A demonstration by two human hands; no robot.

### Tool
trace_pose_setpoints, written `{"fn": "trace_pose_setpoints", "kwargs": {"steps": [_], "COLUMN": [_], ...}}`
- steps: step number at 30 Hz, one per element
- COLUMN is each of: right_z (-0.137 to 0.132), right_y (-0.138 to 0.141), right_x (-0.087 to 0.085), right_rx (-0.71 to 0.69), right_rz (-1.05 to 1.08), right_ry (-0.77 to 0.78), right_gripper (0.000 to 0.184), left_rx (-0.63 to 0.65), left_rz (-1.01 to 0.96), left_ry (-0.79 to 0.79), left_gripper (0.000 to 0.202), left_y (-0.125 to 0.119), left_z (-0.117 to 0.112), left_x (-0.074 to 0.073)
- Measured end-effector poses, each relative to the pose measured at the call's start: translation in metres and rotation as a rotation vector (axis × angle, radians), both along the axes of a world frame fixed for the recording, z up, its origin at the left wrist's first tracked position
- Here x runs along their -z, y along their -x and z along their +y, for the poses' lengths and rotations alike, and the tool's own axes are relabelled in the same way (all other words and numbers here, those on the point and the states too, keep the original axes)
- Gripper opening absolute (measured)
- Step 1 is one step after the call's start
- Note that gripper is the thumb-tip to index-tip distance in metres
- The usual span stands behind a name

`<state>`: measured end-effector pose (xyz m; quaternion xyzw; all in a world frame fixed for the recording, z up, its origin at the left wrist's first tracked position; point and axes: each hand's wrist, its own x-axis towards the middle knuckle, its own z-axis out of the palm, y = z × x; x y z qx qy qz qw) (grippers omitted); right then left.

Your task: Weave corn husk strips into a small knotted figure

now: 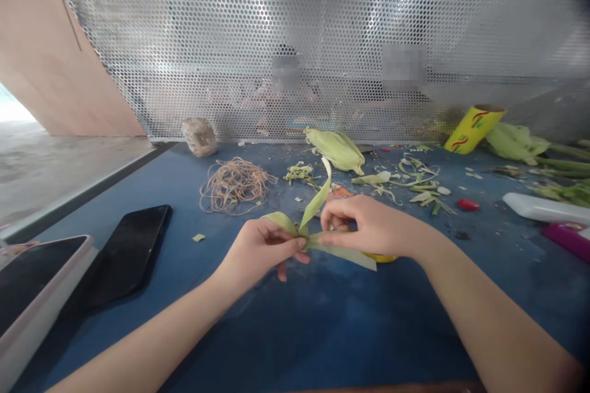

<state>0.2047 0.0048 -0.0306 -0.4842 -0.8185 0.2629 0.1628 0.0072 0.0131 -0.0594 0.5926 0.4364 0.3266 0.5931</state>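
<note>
Over the middle of the blue table (286,344), my left hand (258,252) pinches the joined base of several pale green corn husk strips (317,204) between thumb and fingers. One strip stands up and curls at its white tip. Another bends to the left over my left fingers, and a third stretches right, below my right hand (369,221). My right hand has its fingers curled and its thumb pressed on this right-hand strip, close to the base. Something yellow (381,257), mostly hidden, shows beneath the right hand.
Tangled twine (237,185) and a stone-like block (200,136) lie left of centre. A black phone (131,252) is nearer. Behind are a husked corn bundle (336,148), plant scraps (426,184) and a yellow tube (474,129). A perforated metal panel (322,31) borders the back.
</note>
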Motion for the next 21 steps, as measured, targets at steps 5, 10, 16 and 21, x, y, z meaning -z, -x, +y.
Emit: {"fn": "trace_pose_setpoints", "kwargs": {"steps": [5, 10, 16, 21], "right_z": [-0.003, -0.004, -0.008, -0.008], "right_y": [-0.009, 0.000, 0.016, 0.026], "right_x": [-0.013, -0.013, 0.000, 0.008], "right_rx": [-0.143, -0.215, -0.113, -0.018], "right_rz": [0.010, 0.194, 0.310, 0.238], "right_ry": [0.110, 0.083, 0.034, -0.134], "right_gripper": [0.022, 0.017, 0.006, 0.002], "left_rx": [0.019, 0.043, 0.035, 0.041], "left_rz": [-0.009, -0.016, 0.032, 0.052], "left_ry": [0.054, 0.054, 0.038, 0.044], "left_gripper": [0.015, 0.011, 0.012, 0.017], "left_y": [0.000, 0.000, 0.000, -0.001], "left_z": [0.001, 0.001, 0.000, -0.001], "left_x": [0.000, -0.002, -0.003, -0.003]}}
